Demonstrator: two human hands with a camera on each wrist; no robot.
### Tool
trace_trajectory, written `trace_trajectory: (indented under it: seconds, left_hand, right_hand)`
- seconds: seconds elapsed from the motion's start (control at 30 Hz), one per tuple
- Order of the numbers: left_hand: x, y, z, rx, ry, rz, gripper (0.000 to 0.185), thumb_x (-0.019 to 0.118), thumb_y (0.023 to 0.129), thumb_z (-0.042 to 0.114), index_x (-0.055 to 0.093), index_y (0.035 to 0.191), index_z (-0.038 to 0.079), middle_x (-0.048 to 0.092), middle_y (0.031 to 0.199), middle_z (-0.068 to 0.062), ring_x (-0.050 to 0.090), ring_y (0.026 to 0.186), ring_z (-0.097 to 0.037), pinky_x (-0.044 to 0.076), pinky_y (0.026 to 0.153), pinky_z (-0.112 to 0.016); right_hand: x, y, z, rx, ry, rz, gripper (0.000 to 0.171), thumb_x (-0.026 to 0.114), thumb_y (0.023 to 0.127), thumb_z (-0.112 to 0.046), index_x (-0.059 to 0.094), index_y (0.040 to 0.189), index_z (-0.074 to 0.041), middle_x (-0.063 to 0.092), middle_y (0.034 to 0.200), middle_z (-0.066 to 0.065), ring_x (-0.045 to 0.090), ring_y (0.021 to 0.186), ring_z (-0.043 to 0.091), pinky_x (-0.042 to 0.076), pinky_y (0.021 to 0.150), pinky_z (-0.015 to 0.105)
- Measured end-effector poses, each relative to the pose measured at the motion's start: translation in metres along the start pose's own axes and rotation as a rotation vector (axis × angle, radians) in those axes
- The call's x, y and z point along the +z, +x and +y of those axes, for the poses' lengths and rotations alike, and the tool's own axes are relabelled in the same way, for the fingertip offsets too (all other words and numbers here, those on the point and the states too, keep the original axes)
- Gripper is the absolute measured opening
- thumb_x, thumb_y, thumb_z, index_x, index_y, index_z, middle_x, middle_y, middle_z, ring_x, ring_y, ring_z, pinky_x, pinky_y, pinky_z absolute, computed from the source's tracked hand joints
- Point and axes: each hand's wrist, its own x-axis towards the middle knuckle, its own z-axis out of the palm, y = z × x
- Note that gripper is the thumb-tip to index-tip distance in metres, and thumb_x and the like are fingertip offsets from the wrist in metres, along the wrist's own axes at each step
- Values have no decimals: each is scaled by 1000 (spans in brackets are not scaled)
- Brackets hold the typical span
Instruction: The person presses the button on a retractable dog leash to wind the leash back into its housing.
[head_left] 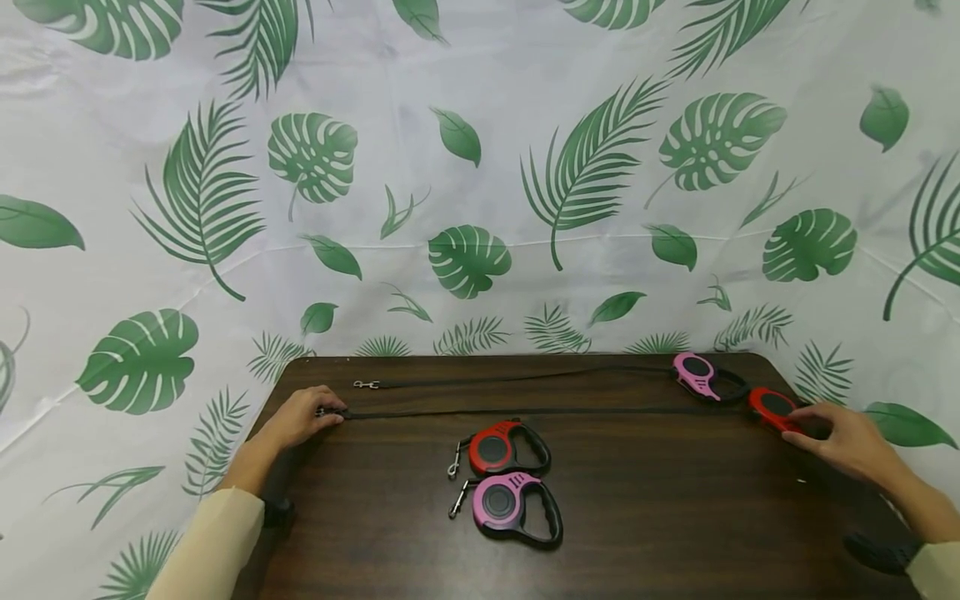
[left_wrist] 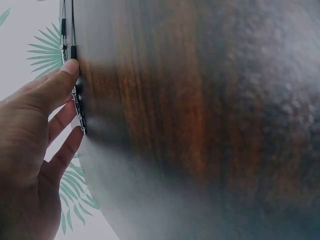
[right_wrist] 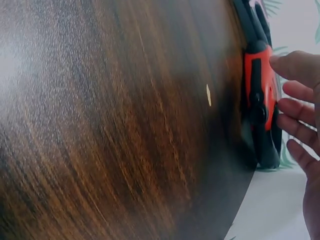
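At the table's left edge my left hand [head_left: 303, 414] pinches the clip end of a black leash cord [head_left: 525, 412], thumb on top in the left wrist view. A metal clip [left_wrist: 78, 111] runs down past the thumb. The cord stretches straight across the table to a red retractable leash [head_left: 772, 406] at the far right. My right hand [head_left: 851, 439] touches that red case with the thumb and fingertips, its fingers loose and not wrapped round it. Just behind lies a pink retractable leash [head_left: 696, 374], its own cord [head_left: 525, 377] drawn out leftward to a metal clip [head_left: 366, 384].
In the middle of the dark wooden table [head_left: 660, 500] lie another red leash [head_left: 493, 450] and another pink leash [head_left: 498, 502], one in front of the other, clips leftward. A white leaf-patterned cloth [head_left: 390, 292] hangs behind and beside the table.
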Motion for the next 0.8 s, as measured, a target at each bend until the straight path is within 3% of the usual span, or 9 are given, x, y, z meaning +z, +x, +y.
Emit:
trace_trajectory:
  seconds: [0.3, 0.47, 0.57, 0.8]
  left_hand:
    - [2, 2, -1, -20, 13, -11, 12, 86, 86, 7, 80, 96, 3, 73, 94, -8, 72, 88, -30, 57, 82, -52]
    - [4, 4, -1, -8, 11, -5, 11, 86, 86, 6, 79, 95, 4, 73, 92, -6, 71, 86, -28, 57, 80, -50]
    - [3, 3, -1, 4, 8, -7, 11, 86, 86, 6, 78, 94, 4, 72, 91, -6, 70, 83, -27, 57, 77, -48]
    - [0, 2, 0, 36, 16, -16, 11, 85, 86, 1, 77, 93, 3, 71, 90, -7, 70, 83, -28, 57, 75, -46]
  right_hand:
    - [-1, -3, 6, 46, -27, -22, 46, 95, 76, -32, 77, 98, 4, 74, 91, 23, 62, 67, 23, 45, 56, 31]
    - [-1, -6, 7, 71, -37, -27, 49, 94, 78, -35, 76, 102, 4, 73, 91, 26, 48, 60, 12, 42, 54, 31]
    - [1, -8, 8, 60, -37, -10, 49, 95, 76, -35, 75, 102, 2, 73, 87, 22, 39, 58, 7, 38, 52, 29]
    - [5, -9, 11, 10, -23, 49, 45, 99, 69, -31, 75, 96, -4, 75, 82, 8, 51, 59, -2, 41, 52, 29]
